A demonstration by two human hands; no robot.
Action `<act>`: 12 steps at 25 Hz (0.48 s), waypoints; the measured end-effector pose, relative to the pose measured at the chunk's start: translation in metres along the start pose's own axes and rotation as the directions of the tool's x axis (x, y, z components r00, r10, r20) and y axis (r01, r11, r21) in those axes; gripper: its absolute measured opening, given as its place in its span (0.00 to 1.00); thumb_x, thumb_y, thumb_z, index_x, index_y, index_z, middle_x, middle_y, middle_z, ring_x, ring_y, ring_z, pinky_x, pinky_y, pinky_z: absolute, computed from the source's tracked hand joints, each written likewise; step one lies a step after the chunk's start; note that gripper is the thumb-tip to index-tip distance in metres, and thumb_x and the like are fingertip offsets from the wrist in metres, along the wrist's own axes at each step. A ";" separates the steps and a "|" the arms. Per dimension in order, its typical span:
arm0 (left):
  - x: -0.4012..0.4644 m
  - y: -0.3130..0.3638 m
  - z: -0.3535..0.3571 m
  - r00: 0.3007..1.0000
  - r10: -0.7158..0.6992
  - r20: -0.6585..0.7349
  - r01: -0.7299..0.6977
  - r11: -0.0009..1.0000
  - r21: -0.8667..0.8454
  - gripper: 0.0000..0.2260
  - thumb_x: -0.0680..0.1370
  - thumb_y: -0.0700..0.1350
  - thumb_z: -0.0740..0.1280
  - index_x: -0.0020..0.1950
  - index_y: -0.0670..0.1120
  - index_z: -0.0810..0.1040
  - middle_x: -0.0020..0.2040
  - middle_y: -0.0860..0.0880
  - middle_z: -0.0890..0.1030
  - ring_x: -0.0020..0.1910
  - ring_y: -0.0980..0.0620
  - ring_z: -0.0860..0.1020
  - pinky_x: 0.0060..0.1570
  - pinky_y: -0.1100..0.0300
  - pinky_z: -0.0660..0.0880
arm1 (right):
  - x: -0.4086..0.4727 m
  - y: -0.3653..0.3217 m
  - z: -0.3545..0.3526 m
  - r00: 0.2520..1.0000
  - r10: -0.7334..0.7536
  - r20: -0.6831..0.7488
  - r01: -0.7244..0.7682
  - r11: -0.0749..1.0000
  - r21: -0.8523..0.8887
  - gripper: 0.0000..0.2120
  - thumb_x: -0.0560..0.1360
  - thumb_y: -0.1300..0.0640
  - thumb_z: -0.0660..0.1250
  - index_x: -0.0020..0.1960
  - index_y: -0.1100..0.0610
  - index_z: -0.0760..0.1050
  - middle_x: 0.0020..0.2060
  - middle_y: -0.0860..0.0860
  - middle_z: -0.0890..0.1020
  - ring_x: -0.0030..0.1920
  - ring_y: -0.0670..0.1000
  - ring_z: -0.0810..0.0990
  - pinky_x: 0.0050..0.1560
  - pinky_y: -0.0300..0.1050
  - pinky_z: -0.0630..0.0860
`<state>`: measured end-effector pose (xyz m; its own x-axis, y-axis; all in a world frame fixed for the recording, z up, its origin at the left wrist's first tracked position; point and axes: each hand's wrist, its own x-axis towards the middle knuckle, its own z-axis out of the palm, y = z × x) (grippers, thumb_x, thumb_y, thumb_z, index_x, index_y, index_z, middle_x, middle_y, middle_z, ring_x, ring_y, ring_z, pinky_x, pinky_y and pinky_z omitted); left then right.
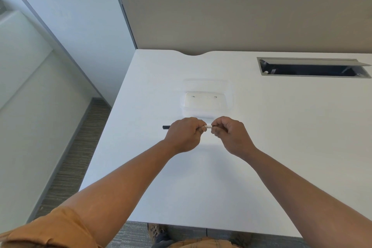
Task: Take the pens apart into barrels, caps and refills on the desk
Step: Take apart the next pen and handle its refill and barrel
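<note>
- pen: held level above the desk, just in front of the clear tray; a short white stretch shows between the two hands, and a dark end sticks out past the left hand, away from the tray's left corner.
- left hand: curled closed around the pen's left part, knuckles up, fingertips pinching the white stretch.
- right hand: closed in a pinch on the pen's right end, which is hidden inside the fingers; it sits just in front of the tray's right half, close to the left hand but not touching it.
- clear tray: shallow, see-through, resting on the desk just beyond both hands; its contents cannot be made out.
- desk: white top carrying the tray; both forearms reach over its near edge.
- cable slot: grey-framed opening with a raised lid, well to the right of and beyond the tray.
- divider panel: beige, grey-edged, upright behind the desk, far beyond the tray.
- orange sleeve: on the left arm, at the lower left, far in front of the tray.
</note>
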<state>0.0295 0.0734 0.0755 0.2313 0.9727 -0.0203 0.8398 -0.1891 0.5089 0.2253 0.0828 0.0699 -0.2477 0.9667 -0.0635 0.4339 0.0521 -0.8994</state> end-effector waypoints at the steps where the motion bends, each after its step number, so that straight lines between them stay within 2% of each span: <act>1: 0.000 0.002 0.000 1.000 0.007 -0.004 -0.007 1.000 0.005 0.11 0.82 0.51 0.59 0.50 0.54 0.81 0.38 0.55 0.76 0.40 0.51 0.75 0.34 0.59 0.64 | 0.001 -0.001 0.002 1.000 0.015 -0.005 -0.015 0.999 -0.029 0.08 0.80 0.61 0.67 0.44 0.53 0.80 0.34 0.48 0.84 0.35 0.46 0.78 0.39 0.41 0.76; 3: 0.000 0.003 -0.001 0.999 0.036 -0.006 -0.036 0.999 0.026 0.12 0.81 0.50 0.58 0.42 0.54 0.77 0.35 0.53 0.75 0.38 0.49 0.74 0.32 0.57 0.64 | 0.003 -0.002 0.003 0.993 0.112 0.020 -0.112 0.994 -0.004 0.12 0.82 0.56 0.64 0.40 0.52 0.79 0.30 0.48 0.83 0.32 0.47 0.77 0.36 0.42 0.75; 5: 0.000 0.004 -0.003 0.998 0.056 0.006 -0.056 0.998 0.042 0.14 0.82 0.50 0.58 0.36 0.56 0.70 0.33 0.53 0.73 0.36 0.50 0.72 0.31 0.57 0.60 | 0.003 -0.004 0.003 0.976 0.200 0.083 -0.207 0.974 0.091 0.16 0.83 0.52 0.62 0.38 0.54 0.78 0.29 0.49 0.83 0.31 0.49 0.76 0.34 0.40 0.73; 7: 0.001 0.003 -0.005 0.999 0.022 0.036 -0.023 0.999 0.022 0.12 0.82 0.51 0.58 0.40 0.55 0.75 0.36 0.54 0.76 0.38 0.50 0.74 0.33 0.57 0.63 | 0.000 -0.003 0.003 0.983 0.165 0.076 -0.173 0.978 0.115 0.13 0.82 0.52 0.64 0.41 0.54 0.79 0.32 0.50 0.84 0.33 0.47 0.78 0.36 0.39 0.74; 9: 0.003 0.000 -0.006 0.997 -0.022 0.074 0.023 1.000 -0.006 0.11 0.82 0.51 0.58 0.49 0.55 0.80 0.43 0.55 0.80 0.43 0.51 0.77 0.37 0.57 0.67 | -0.003 0.000 0.003 0.996 0.085 0.003 -0.085 0.993 0.084 0.07 0.81 0.54 0.67 0.44 0.52 0.79 0.37 0.54 0.84 0.34 0.45 0.76 0.36 0.38 0.73; 12: 0.003 0.001 -0.004 0.994 -0.045 0.098 0.049 0.998 -0.039 0.11 0.82 0.52 0.59 0.51 0.56 0.81 0.43 0.57 0.80 0.44 0.52 0.77 0.37 0.58 0.67 | -0.005 0.000 0.004 0.998 0.002 -0.064 -0.002 1.000 0.001 0.09 0.81 0.58 0.65 0.42 0.53 0.76 0.35 0.59 0.81 0.31 0.45 0.69 0.32 0.36 0.67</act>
<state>0.0295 0.0768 0.0794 0.2406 0.9622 -0.1278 0.8301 -0.1357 0.5409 0.2231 0.0772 0.0684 -0.1910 0.9809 -0.0377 0.4340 0.0499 -0.8995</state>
